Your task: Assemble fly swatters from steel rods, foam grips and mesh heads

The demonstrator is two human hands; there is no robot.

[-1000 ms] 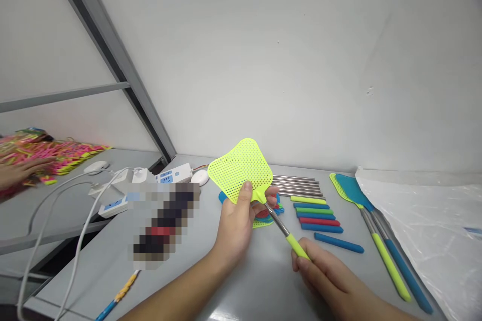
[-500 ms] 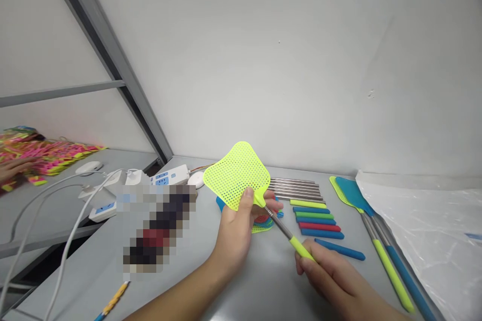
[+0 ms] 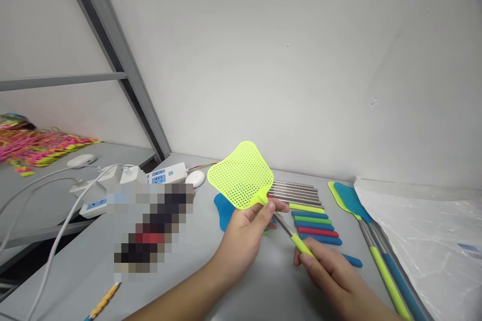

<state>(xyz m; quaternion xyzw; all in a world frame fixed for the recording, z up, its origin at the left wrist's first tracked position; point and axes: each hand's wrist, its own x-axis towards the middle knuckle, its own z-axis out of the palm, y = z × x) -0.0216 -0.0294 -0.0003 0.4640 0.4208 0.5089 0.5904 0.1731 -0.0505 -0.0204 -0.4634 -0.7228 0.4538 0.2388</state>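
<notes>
A yellow-green fly swatter [image 3: 241, 175] is held up over the table, its mesh head tilted up to the left. My left hand [image 3: 250, 230] pinches it at the neck, where the head meets the metal rod. Around its yellow-green grip, my right hand [image 3: 324, 266] is closed. Behind my left hand lie loose swatter heads, a blue one [image 3: 225, 213] showing most. Several metal rods [image 3: 295, 191] rest near the wall. In front of them is a row of coloured grips, among them a red one [image 3: 318, 231] and a green one [image 3: 312, 220].
On the right lie two whole swatters, one with a blue head [image 3: 350, 198], beside a clear plastic bag [image 3: 422, 235]. White power strips [image 3: 167, 174] with cables and a round white device [image 3: 195, 178] are at the left. Colourful strips [image 3: 45, 145] cover part of the neighbouring table.
My left hand has slid from the lower edge of the swatter head down to its neck. My right hand keeps its hold on the grip. Another person's hand at far left has left the view.
</notes>
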